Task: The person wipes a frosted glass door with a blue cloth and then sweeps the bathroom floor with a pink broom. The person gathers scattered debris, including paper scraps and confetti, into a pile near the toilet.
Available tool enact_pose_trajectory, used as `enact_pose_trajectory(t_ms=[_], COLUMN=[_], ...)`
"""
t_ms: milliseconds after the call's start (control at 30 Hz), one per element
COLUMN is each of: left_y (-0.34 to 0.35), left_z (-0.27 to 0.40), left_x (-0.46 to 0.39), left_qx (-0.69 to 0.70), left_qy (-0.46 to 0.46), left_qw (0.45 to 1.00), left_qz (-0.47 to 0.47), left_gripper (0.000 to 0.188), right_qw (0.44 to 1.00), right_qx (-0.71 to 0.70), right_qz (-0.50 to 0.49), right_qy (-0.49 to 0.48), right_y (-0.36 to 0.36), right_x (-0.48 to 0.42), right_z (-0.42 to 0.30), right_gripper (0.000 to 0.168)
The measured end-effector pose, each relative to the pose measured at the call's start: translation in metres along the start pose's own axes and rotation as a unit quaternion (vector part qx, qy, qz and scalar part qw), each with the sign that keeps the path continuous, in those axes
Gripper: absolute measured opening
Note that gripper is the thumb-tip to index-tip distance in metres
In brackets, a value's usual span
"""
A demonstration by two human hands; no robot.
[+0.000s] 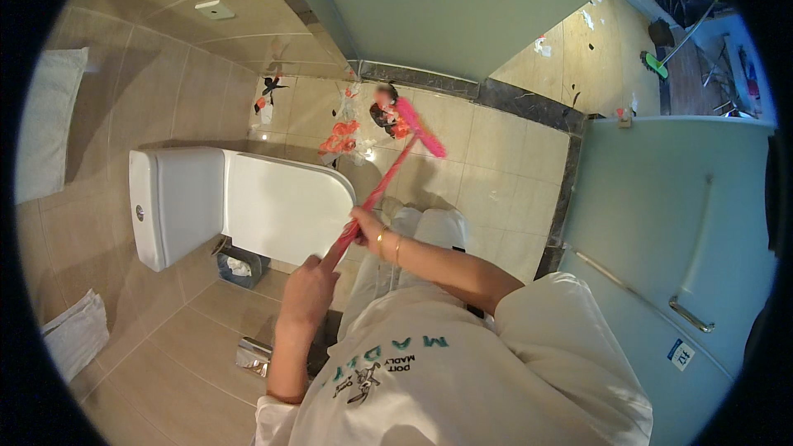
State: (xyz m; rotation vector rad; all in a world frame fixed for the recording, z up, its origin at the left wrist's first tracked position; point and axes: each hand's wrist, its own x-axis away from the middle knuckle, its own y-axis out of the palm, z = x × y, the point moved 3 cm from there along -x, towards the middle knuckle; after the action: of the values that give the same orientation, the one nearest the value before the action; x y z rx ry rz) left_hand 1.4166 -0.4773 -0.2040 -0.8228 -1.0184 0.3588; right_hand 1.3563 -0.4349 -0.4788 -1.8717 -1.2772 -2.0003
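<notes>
A pink broom [421,127] slants across the middle, its bristle head on the tiled floor and its red handle rising towards me. My left hand [310,291] is closed around the handle's upper end. Lower on the handle, beside the toilet's front edge, my right hand [368,232] grips it. Red, black and pale scraps [390,118] lie against the broom head's left side. More red and clear scraps [341,139] are on the floor nearer the toilet, and a few dark and red ones [266,99] lie by the wall.
The white toilet [285,204] stands at my left, with a small waste bin [241,266] beside it. A dark stone sill [526,102] borders the tiles. Frosted glass panels [650,198] stand right and ahead. A green-headed broom [655,65] and more scraps are beyond.
</notes>
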Motion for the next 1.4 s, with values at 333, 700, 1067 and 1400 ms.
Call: enact_pose_trajectory(t_ms=[333,700,1067,1400], left_y=[-0.021,-0.104,-0.119,-0.129], left_z=[-0.036,-0.033,-0.052,-0.063], left_x=[-0.050,-0.054,-0.167,-0.121], left_qx=[-0.037,0.056,0.051,0.137], left_qy=[-0.039,-0.102,-0.154,-0.245], left_qw=[0.998,0.993,0.985,0.954], left_qz=[0.017,0.036,0.060,0.106], left_gripper=[0.046,0.045,0.034,0.048], right_qw=[0.999,0.996,0.991,0.967], right_qx=[-0.007,0.068,0.080,0.227], right_qz=[-0.038,-0.044,-0.015,-0.057], right_qy=[0.019,0.030,0.105,0.096], right_y=[0.043,0.106,0.105,0.163], right_x=[-0.045,-0.015,-0.093,-0.075], right_z=[-0.041,-0.099,-0.183,-0.171], right_gripper=[0.016,0.019,0.017,0.020])
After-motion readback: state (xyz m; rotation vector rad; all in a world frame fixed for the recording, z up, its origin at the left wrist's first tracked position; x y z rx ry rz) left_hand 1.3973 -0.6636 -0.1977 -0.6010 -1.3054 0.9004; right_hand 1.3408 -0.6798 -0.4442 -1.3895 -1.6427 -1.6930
